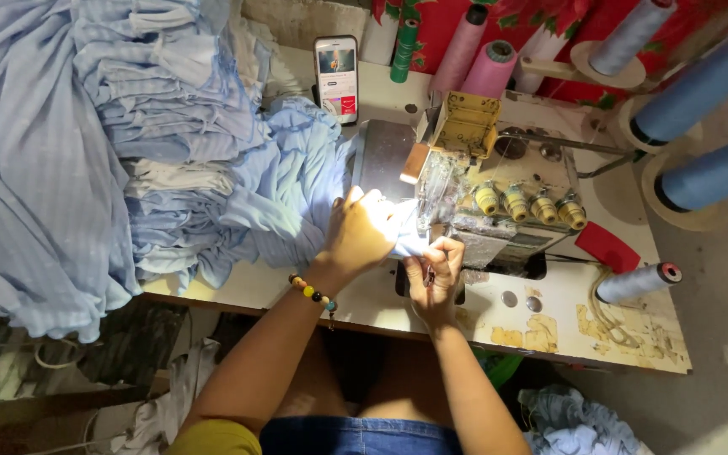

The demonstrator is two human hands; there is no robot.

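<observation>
Landmark: the beige metal overlock sewing machine [499,190] in the middle of the worn cream worktable [634,337].

Left of the machine, a big heap of pale blue striped fabric pieces [86,143] is piling across the table and hanging off its left edge. Rear and right of the machine, large blue thread cones [701,93] and pink ones [482,67] are standing on their pins. Behind the machine's left end, a smartphone with a lit screen [336,76] is leaning upright.

At the machine's front left, under its lamp, the small pale blue fabric piece being sewn [402,232] is lying at the presser foot.

Left hand [360,232], beaded bracelet [313,293] on the wrist, is pressing flat on the cloth just left of the foot. Right hand [433,274] is pinching the cloth's near edge, fingers narrow; can't tell whether it's also holding a small tool.

My read on doing this well: keeping the left palm flat and light, letting the feed pull, steering the edge with the right pinch, keeping fingertips clear of the knife and needles, stopping the heap dragging on the seam.
</observation>
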